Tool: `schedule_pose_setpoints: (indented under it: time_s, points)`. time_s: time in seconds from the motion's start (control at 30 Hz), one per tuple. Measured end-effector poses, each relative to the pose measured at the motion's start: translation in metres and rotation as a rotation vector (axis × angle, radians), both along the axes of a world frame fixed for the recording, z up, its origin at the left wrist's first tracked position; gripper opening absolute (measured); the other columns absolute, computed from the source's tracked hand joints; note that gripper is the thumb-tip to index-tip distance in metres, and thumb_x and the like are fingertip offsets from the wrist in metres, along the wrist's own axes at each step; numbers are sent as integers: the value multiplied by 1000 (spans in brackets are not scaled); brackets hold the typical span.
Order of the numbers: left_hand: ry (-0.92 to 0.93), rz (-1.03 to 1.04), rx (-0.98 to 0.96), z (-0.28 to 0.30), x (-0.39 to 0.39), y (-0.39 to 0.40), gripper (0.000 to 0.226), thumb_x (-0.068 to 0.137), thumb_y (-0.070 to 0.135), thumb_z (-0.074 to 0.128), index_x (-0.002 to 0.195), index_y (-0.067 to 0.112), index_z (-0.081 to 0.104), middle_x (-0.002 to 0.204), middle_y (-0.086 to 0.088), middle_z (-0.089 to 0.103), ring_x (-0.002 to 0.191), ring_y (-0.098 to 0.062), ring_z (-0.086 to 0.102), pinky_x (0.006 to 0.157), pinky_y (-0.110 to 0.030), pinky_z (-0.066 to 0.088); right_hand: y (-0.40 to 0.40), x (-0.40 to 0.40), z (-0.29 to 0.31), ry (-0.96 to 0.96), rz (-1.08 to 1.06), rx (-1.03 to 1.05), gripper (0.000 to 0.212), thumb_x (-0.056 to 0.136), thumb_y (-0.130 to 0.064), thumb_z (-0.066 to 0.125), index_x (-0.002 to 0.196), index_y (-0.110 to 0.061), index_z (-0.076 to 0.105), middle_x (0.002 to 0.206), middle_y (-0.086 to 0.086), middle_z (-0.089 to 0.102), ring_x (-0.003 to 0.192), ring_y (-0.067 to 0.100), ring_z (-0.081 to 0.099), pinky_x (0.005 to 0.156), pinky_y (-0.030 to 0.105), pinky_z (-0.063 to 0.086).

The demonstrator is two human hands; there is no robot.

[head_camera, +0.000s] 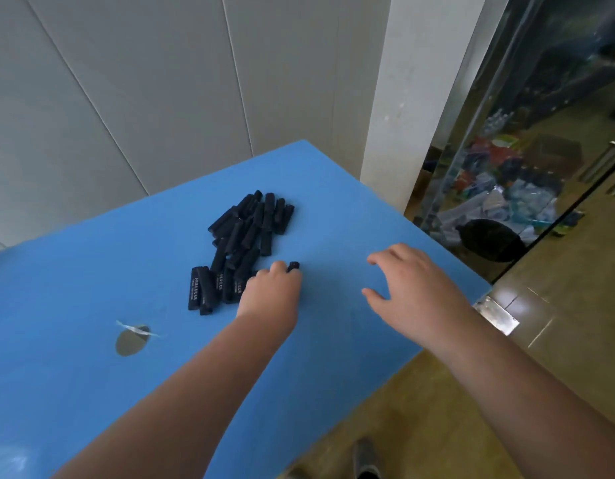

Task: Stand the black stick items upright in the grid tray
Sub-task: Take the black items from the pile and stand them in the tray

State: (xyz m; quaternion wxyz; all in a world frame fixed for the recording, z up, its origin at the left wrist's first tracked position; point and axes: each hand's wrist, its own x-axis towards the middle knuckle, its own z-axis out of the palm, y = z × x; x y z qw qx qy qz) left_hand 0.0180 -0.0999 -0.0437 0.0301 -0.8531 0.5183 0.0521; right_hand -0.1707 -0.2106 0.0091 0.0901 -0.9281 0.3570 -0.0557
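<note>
A loose pile of several black stick items lies on the blue table, some with white lettering at the near end of the pile. My left hand sits at the pile's near right edge, fingers curled round one black stick whose tip pokes out above the knuckles. My right hand hovers over the bare blue surface to the right, fingers spread and relaxed, holding nothing. No grid tray is in view.
A round hole with a strip of tape is in the tabletop at the near left. The table's right edge drops to a wooden floor. A white pillar and a glass partition stand at the right.
</note>
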Motion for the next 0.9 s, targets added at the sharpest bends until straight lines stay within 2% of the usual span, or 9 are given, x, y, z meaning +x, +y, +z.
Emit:
schedule_pose_setpoints:
  time_s: [0.07, 0.2, 0.3, 0.37, 0.43, 0.5, 0.57, 0.7, 0.9]
  points:
    - [-7, 23, -4, 0, -2, -7, 39, 84, 5, 56, 118, 19, 44, 105, -4, 50, 86, -27, 52, 69, -33, 36, -12, 4, -5, -14, 37, 25, 46, 93, -47, 59, 133, -26, 53, 126, -4, 51, 121, 21, 48, 96, 35, 46]
    - [-25, 110, 9, 3, -7, -16, 29, 81, 2, 56, 92, 19, 36, 87, -1, 47, 72, -22, 41, 63, -32, 31, -33, 8, -22, -42, 92, 93, 43, 92, -47, 61, 130, -28, 56, 124, -8, 53, 120, 18, 49, 92, 31, 43]
    - [25, 172, -22, 0, -9, -18, 21, 86, 6, 54, 87, 18, 37, 79, 3, 38, 72, -22, 43, 61, -32, 32, -43, 17, -36, -34, 154, 143, 41, 91, -46, 61, 128, -28, 56, 123, -8, 52, 120, 17, 50, 92, 31, 45]
    - [148, 254, -153, 0, -7, -15, 6, 92, 13, 51, 96, 17, 50, 85, 3, 48, 81, -24, 52, 64, -35, 42, -48, 28, -43, -28, 217, 166, 42, 92, -45, 60, 129, -27, 56, 124, -8, 52, 122, 17, 49, 94, 36, 47]
    - [256, 351, -354, 3, -5, -8, 24, 95, 19, 52, 117, 21, 59, 104, 5, 59, 92, -19, 58, 74, -32, 49, -50, 41, -47, -24, 294, 167, 42, 93, -45, 59, 130, -27, 55, 125, -9, 51, 123, 16, 47, 93, 36, 48]
    - [291, 422, -509, 7, -3, 2, 32, 93, 22, 54, 124, 28, 60, 109, 11, 60, 92, -9, 55, 71, -20, 43, -49, 54, -49, -24, 375, 176, 42, 94, -43, 60, 132, -26, 55, 126, -9, 50, 125, 16, 46, 92, 34, 47]
    - [323, 502, -586, 12, 1, 15, 31, 89, 22, 56, 117, 34, 62, 103, 15, 60, 88, -5, 52, 65, -13, 37, -42, 66, -53, -19, 475, 204, 41, 95, -38, 60, 133, -25, 55, 128, -9, 49, 126, 16, 46, 94, 36, 48]
    - [520, 741, -730, 15, 5, 38, 23, 82, 22, 58, 90, 44, 60, 80, 17, 66, 73, -5, 61, 60, -21, 46, -25, 99, -59, -27, 723, 166, 38, 95, -23, 59, 132, -21, 56, 129, -5, 51, 124, 21, 48, 98, 39, 47]
    - [685, 914, -869, 19, -4, 51, 22, 76, 35, 59, 87, 55, 61, 77, 22, 70, 64, 0, 64, 64, -23, 48, -9, 139, -66, 26, 994, 49, 41, 92, -6, 58, 131, -20, 56, 135, -1, 47, 127, 24, 42, 96, 44, 48]
